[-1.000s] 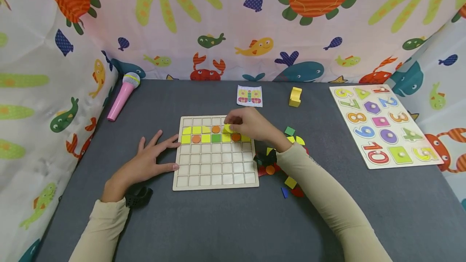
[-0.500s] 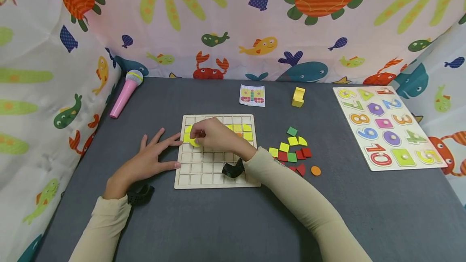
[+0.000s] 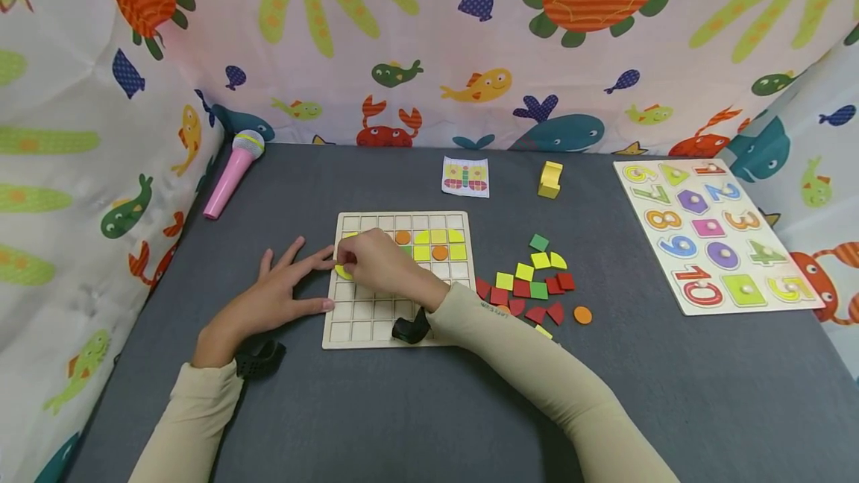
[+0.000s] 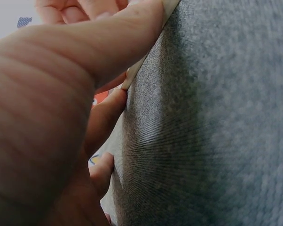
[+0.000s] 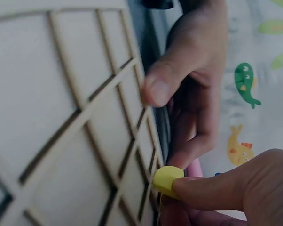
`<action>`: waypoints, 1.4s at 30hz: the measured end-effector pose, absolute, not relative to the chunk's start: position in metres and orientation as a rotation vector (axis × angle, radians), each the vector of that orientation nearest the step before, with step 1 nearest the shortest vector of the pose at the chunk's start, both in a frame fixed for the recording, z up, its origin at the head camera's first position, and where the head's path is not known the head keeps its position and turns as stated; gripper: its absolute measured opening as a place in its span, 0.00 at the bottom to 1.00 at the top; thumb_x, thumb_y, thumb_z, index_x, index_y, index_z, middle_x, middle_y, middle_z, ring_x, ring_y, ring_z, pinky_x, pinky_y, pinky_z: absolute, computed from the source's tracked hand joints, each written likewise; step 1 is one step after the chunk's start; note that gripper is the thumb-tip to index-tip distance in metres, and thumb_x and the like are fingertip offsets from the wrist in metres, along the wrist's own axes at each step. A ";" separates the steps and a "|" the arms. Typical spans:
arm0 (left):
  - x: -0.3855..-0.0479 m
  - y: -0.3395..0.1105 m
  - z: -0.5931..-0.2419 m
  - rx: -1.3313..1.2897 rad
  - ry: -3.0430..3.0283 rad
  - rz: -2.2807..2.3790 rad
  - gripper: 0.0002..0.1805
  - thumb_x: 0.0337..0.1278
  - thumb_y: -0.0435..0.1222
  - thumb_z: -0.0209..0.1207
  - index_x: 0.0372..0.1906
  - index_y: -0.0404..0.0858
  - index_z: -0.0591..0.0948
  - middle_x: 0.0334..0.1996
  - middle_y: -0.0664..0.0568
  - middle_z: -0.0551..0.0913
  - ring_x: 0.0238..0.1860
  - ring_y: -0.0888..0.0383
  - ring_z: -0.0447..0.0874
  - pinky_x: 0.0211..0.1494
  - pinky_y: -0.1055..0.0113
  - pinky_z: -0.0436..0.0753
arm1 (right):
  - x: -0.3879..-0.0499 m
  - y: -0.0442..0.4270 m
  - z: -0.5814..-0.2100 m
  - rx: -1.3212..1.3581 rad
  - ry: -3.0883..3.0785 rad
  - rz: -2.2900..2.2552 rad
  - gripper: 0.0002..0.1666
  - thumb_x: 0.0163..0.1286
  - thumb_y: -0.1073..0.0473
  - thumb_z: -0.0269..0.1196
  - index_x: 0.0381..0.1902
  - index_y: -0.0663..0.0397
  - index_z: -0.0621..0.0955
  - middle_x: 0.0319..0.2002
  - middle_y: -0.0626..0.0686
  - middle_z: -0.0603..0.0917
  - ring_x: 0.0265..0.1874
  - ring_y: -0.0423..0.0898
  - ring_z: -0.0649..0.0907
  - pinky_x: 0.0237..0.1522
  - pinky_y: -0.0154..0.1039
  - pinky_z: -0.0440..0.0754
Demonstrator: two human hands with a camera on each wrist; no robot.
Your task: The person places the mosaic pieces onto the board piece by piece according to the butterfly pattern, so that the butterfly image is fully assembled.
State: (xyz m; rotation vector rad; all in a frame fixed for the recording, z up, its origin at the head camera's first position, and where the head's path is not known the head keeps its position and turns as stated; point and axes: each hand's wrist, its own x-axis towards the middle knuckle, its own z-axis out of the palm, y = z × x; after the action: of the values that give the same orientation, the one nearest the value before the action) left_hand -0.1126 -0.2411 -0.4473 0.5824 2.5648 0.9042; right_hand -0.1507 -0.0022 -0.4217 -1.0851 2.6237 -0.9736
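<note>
My right hand [image 3: 379, 259] pinches a yellow tile with a rounded edge [image 5: 167, 180] between thumb and fingers. It holds the tile at the left side of a wooden grid board [image 3: 345, 334], below the filled rows. Yellow squares, orange discs and a green square fill cells in the upper rows; my right hand hides some of them. My left hand [image 3: 271, 300] lies with fingers spread, its fingertips and thumb touching the board's left edge. In the left wrist view, the left thumb [image 4: 127, 33] presses against that edge.
Loose red, yellow and green tiles [image 3: 521, 288] lie right of the board, near an orange disc [image 3: 582, 314]. Behind are a butterfly pattern card [image 3: 465, 177] and a yellow block [image 3: 549, 180]. A pink toy microphone [image 3: 231, 176] lies left, a number puzzle [image 3: 714, 237] right.
My right hand has moved left from the board's upper right to its left side, carrying the yellow tile. The left hand stays at the edge. The head view has shifted slightly.
</note>
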 end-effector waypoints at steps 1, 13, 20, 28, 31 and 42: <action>-0.113 -0.241 -0.447 0.582 2.564 0.904 0.51 0.65 0.55 0.72 0.86 0.44 0.62 0.83 0.42 0.62 0.85 0.34 0.30 0.75 0.29 0.20 | -0.151 -0.002 -0.423 -1.094 2.628 -0.958 0.09 0.74 0.72 0.65 0.39 0.57 0.90 0.34 0.50 0.89 0.32 0.42 0.82 0.39 0.32 0.79; -0.114 -0.242 -0.448 0.590 2.564 0.903 0.49 0.65 0.55 0.72 0.85 0.45 0.64 0.83 0.45 0.64 0.85 0.33 0.30 0.75 0.29 0.19 | -0.149 0.003 -0.423 -1.211 2.668 -0.796 0.14 0.72 0.74 0.61 0.29 0.55 0.86 0.27 0.48 0.79 0.31 0.44 0.77 0.38 0.35 0.74; -0.114 -0.243 -0.449 0.582 2.569 0.888 0.48 0.65 0.55 0.72 0.84 0.45 0.66 0.84 0.44 0.60 0.85 0.33 0.30 0.74 0.28 0.19 | -0.150 0.000 -0.421 -1.182 2.670 -0.756 0.03 0.74 0.65 0.68 0.41 0.56 0.89 0.35 0.50 0.82 0.36 0.44 0.78 0.40 0.34 0.76; -0.114 -0.241 -0.449 0.591 2.570 0.893 0.49 0.65 0.56 0.72 0.84 0.45 0.65 0.84 0.45 0.61 0.85 0.33 0.30 0.74 0.28 0.19 | -0.150 0.001 -0.424 -1.138 2.718 -0.684 0.02 0.74 0.62 0.69 0.40 0.54 0.88 0.36 0.49 0.80 0.35 0.45 0.78 0.37 0.34 0.76; -0.115 -0.241 -0.449 0.595 2.569 0.895 0.50 0.65 0.56 0.72 0.85 0.45 0.64 0.84 0.45 0.62 0.85 0.33 0.30 0.74 0.28 0.19 | -0.151 0.004 -0.425 -1.130 2.713 -0.715 0.02 0.73 0.63 0.69 0.38 0.53 0.88 0.34 0.49 0.80 0.35 0.44 0.77 0.36 0.34 0.75; -0.113 -0.240 -0.448 0.575 2.565 0.878 0.47 0.65 0.56 0.72 0.83 0.45 0.68 0.85 0.45 0.57 0.85 0.33 0.30 0.74 0.28 0.20 | -0.157 0.050 -0.418 -0.939 2.636 -1.029 0.03 0.73 0.66 0.69 0.41 0.57 0.90 0.35 0.48 0.87 0.35 0.44 0.82 0.42 0.37 0.80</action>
State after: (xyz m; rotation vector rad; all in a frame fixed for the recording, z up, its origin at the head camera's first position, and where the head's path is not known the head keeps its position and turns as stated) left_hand -0.1133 -0.2404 -0.4476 0.5751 2.5649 0.8781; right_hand -0.1574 0.0502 -0.4182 -0.9392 2.6358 -1.0291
